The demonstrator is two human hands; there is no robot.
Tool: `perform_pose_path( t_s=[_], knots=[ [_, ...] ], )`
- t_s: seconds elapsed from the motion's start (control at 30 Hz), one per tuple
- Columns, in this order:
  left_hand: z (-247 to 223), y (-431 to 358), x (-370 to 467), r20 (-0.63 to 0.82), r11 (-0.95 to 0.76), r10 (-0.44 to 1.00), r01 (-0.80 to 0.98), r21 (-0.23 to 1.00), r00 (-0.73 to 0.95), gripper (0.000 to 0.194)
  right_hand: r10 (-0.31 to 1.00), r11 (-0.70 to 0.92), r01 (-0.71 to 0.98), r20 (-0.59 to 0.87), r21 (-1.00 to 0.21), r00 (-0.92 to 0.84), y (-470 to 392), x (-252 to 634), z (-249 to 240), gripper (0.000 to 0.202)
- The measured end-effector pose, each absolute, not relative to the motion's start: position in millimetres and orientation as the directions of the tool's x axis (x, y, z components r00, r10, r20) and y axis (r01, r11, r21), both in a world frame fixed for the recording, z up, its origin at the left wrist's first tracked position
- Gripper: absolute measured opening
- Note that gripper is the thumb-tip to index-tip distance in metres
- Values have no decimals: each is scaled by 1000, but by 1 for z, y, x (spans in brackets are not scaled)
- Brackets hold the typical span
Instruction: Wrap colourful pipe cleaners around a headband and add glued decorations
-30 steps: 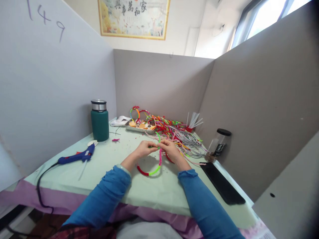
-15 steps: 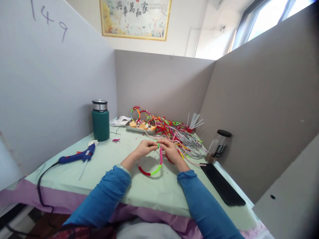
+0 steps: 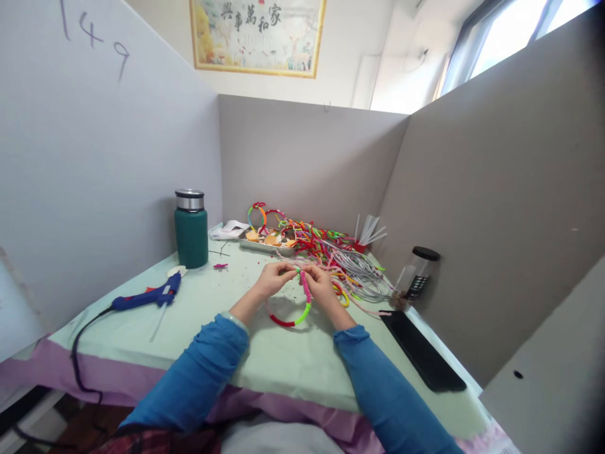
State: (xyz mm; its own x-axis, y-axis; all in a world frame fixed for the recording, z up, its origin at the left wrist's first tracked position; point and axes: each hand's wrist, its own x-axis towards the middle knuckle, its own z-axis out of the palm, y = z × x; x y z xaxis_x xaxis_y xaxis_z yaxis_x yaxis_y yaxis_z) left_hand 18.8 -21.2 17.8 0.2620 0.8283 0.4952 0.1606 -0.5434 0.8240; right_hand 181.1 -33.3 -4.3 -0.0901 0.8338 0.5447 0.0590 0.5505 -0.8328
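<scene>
A fuzzy hoop (image 3: 302, 314) with red, bright green and pink sections hangs below my fingers, over the pale green tablecloth. My left hand (image 3: 276, 279) pinches a small green piece at the top of the hoop. From the other side, my right hand (image 3: 319, 284) pinches the hoop close to the same spot, its fingertips almost touching those of my left hand. How the green piece is joined to the hoop is too small to tell. Just beyond my hands lies a heap of coloured fuzzy stems (image 3: 321, 243). Red and yellow loops (image 3: 344, 296) show beside my right hand.
At the left stand a green bottle (image 3: 191, 230) and a blue glue gun (image 3: 151, 299) with a black cord. A metal tray (image 3: 265, 246) sits at the back. To the right are a clear jar (image 3: 416, 277) and a black slab (image 3: 420, 350).
The hoop has turned slightly and its lower part has shifted up and to the right. My right hand has drawn back a little, showing more of the yellow loops. Both hands keep their pinch.
</scene>
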Motion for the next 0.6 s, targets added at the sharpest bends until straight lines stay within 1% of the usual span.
perform_pose_path(
  t_s=[0.13,0.37,0.6],
  knots=[
    [18,-21,19,495,-536,834,144,832,243,21,851,521,-40,522,-853,-54,-34,178,-4,18],
    [19,-22,20,468,-512,834,93,854,294,22,862,504,-65,506,-861,-12,-32,179,-4,20],
    [14,-17,20,468,-511,850,165,844,242,20,870,491,-73,493,-868,-18,-31,177,-4,20]
  ],
)
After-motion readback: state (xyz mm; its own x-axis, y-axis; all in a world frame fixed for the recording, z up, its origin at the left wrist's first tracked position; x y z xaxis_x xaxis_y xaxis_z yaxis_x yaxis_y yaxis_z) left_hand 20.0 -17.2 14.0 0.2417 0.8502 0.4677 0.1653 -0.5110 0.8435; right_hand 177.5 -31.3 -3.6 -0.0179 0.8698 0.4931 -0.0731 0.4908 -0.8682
